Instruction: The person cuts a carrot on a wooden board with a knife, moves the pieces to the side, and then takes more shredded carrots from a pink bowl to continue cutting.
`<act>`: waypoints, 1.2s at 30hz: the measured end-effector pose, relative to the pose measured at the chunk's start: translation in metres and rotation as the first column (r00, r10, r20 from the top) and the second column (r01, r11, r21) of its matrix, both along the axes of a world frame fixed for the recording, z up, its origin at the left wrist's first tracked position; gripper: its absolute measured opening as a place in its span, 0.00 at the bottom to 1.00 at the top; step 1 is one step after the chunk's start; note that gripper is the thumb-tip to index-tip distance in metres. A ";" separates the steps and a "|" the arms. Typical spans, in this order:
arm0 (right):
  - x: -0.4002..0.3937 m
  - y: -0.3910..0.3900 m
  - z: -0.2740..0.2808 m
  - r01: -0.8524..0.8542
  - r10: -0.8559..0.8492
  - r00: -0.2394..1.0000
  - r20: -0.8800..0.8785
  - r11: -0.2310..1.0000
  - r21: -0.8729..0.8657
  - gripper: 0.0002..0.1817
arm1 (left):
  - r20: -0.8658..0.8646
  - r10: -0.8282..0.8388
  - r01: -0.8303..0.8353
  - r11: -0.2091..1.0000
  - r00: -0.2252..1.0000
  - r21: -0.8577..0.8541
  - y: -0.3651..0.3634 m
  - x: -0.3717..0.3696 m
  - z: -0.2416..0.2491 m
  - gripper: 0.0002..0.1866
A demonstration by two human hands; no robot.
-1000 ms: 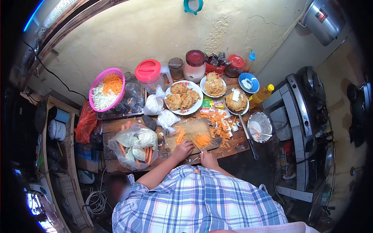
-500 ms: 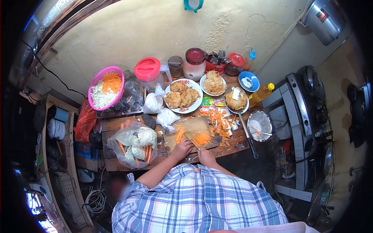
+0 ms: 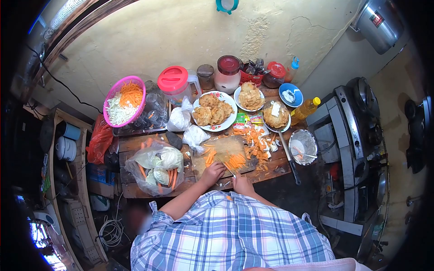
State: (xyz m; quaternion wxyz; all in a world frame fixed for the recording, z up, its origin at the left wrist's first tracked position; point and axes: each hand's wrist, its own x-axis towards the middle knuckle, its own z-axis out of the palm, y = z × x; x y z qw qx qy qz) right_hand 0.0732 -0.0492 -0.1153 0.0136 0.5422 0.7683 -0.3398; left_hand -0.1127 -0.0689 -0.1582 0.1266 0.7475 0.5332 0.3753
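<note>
A wooden cutting board lies on the wooden table with orange carrot strips on it. My left hand presses down on carrot pieces at the board's near edge. Beside it, my right hand grips a knife whose blade angles up across the board between the two carrot piles. Carrot peelings are strewn to the right of the board.
A clear bag of cabbage and carrots sits left of the board. Behind are a pink basket of shredded vegetables, a red-lidded jug, plates of fried food, jars, a blue bowl, an oil bottle and a metal bowl. A stove stands right.
Both hands stay at the board's near edge; the knife blade has shifted slightly over the carrot strips. The view has barely moved.
</note>
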 end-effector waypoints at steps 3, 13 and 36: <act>-0.001 0.000 0.003 0.009 -0.009 1.000 0.010 1.000 -0.029 0.17 | -0.006 0.006 -0.006 1.000 1.000 0.004 0.000 0.000 -0.001 0.08; -0.010 0.006 -0.005 -0.010 0.011 0.999 -0.051 1.000 0.010 0.15 | -0.004 0.020 -0.020 1.000 1.000 -0.010 -0.002 0.002 0.002 0.08; 0.017 0.010 0.009 0.119 -0.116 0.979 -0.170 0.993 0.009 0.16 | -0.151 0.399 -0.413 0.908 0.904 -0.076 0.035 -0.022 0.027 0.14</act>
